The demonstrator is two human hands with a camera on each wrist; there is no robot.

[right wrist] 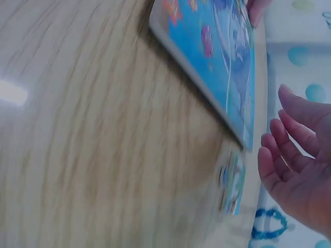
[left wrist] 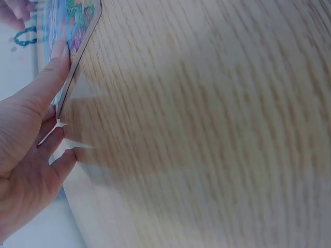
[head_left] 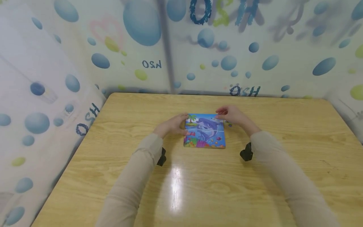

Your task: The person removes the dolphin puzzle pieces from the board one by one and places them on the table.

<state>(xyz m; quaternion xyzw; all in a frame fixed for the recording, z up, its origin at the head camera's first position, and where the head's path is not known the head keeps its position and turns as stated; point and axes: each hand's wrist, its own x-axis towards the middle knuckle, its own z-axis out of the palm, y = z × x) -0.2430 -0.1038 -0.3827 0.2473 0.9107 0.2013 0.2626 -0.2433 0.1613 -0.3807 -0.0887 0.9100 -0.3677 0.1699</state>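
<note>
A flat, square dolphin puzzle (head_left: 208,130) lies on the table, its picture showing a palm tree and coral, with a pale line across the middle. Along its left side rests my left hand (head_left: 172,125). The left thumb (left wrist: 59,54) lies straight on the picture, while the other fingers are bent beside the edge and corner. Over the top right corner hovers my right hand (head_left: 231,114), fingers loosely curved and nothing between them in the right wrist view. Just off that corner, below the right fingers, sits a small picture-printed piece (right wrist: 234,183).
The wooden table (head_left: 204,183) reaches back to a wall (head_left: 187,56) covered in blue and green dots. A second wall (head_left: 37,101) runs along the left. Black wrist devices (head_left: 246,152) hang beside both sleeves, low over the table.
</note>
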